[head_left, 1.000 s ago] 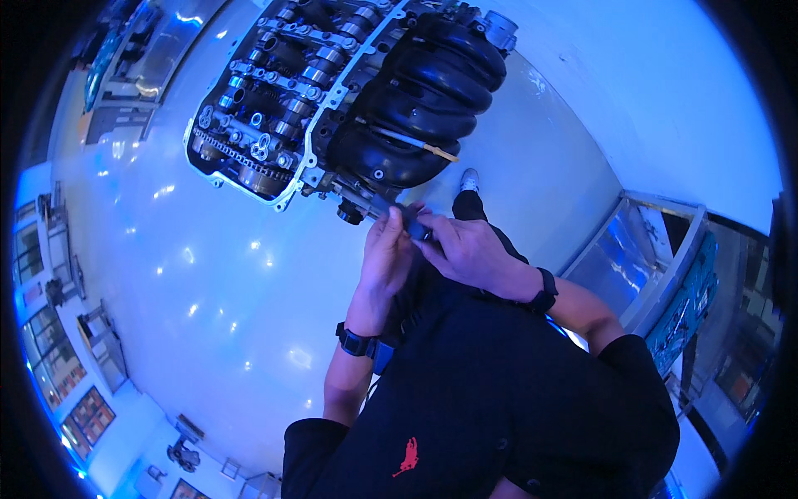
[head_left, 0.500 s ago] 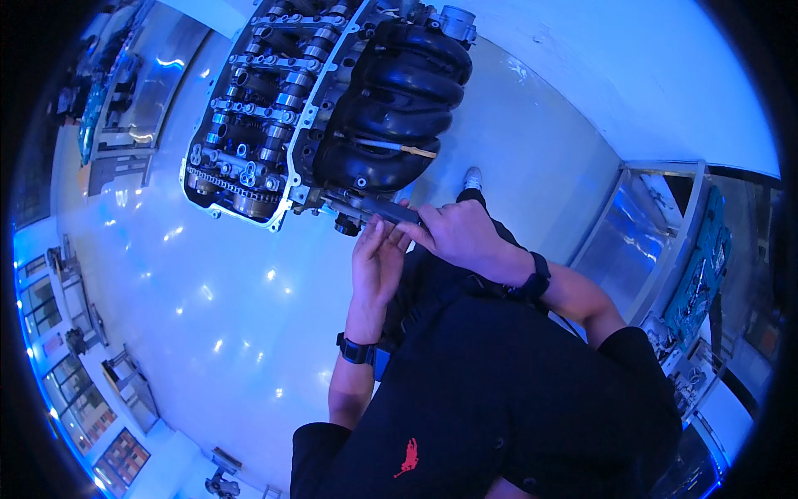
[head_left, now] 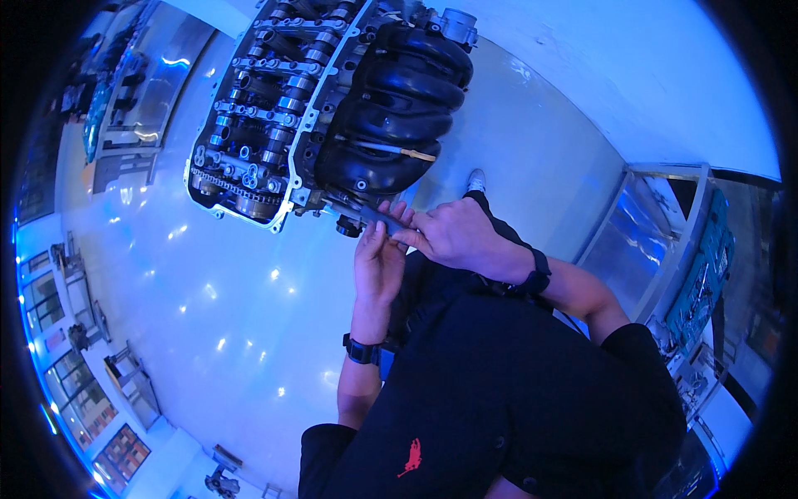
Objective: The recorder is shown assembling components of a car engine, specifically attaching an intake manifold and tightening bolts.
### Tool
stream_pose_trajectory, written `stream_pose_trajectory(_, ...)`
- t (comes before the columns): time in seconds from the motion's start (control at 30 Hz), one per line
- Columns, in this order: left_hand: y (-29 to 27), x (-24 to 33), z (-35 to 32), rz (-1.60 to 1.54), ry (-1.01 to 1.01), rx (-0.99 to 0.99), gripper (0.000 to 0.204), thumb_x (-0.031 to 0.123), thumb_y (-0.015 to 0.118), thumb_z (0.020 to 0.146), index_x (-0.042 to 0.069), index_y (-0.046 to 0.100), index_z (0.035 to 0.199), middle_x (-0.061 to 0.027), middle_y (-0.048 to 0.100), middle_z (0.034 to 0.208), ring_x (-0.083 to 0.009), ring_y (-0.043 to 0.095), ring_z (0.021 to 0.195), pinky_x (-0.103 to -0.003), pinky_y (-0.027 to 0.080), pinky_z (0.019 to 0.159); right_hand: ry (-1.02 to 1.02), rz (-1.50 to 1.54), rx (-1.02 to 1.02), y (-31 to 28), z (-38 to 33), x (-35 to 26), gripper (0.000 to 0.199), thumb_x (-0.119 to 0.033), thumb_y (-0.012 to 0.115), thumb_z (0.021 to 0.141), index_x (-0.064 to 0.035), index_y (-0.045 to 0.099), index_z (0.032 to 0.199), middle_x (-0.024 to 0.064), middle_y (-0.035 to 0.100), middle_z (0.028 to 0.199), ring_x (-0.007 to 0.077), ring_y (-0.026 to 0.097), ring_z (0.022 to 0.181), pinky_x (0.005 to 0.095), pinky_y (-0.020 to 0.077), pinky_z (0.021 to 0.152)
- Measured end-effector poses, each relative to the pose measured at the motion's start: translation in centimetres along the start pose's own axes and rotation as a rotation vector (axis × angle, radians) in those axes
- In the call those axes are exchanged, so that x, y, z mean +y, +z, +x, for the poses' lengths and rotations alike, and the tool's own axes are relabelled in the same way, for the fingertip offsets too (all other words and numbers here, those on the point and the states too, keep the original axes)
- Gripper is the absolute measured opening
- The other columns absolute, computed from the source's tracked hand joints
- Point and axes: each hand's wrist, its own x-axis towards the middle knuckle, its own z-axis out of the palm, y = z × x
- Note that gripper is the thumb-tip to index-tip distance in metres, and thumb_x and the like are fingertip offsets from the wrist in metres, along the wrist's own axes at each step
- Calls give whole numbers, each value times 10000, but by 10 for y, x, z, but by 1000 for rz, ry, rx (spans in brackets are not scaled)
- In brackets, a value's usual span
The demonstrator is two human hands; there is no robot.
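Observation:
My left hand (head_left: 381, 258) is closed around the left part of a dark, bar-shaped piece (head_left: 384, 219), its thumb and fingertips on either side. My right hand (head_left: 465, 237) pinches the right end of this piece between thumb and fingers; part of it is hidden behind them. Just beyond both hands stands an engine (head_left: 274, 108) with its valve cover off, so the camshafts and the timing chain (head_left: 229, 185) show. On its right side sits a black ribbed intake manifold (head_left: 399, 116). The piece's far end lies close to the engine's lower corner; whether it touches, I cannot tell.
A dipstick with a yellow handle (head_left: 418, 155) lies over the manifold. To the right stands a metal bench (head_left: 636, 224) with a teal tool tray (head_left: 702, 270). Another bench (head_left: 154, 91) is at far left. Pale, shiny floor (head_left: 224, 291) surrounds the engine.
My right hand has shifted slightly and covers more of the dark piece's right end. My left fingers have spread further along it. The view has moved a little.

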Motion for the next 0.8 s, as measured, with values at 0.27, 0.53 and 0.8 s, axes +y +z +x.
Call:
stream_pose_trajectory(0.27, -10, 0, 4, 81, 76, -69, 369, 237, 526, 922, 16, 456, 1209, -103, 576, 1112, -218, 523, 1094, -374, 375, 970, -262, 134, 472, 24, 4, 2, 366, -324, 628, 814, -32, 525, 1008, 105, 590, 665, 254, 598, 519, 354, 463, 458)
stream_pose_trajectory(0.53, -22, -7, 6, 60, 83, -24, 266, 186, 518, 925, 31, 492, 1139, -92, 582, 1077, -195, 537, 1049, -388, 402, 921, -99, 87, 381, 15, 1, 12, 408, -452, 541, 855, -49, 547, 786, 95, 546, 520, 285, 598, 491, 377, 442, 415)
stream_pose_trajectory(0.8, 8, 11, 6, 7, -7, -46, 247, 218, 513, 931, 46, 484, 1106, -119, 551, 1150, -220, 520, 1102, -394, 412, 934, -17, 31, 210, 16, 7, 11, 418, -446, 565, 842, -42, 562, 737, 82, 511, 456, 284, 544, 406, 370, 415, 406)
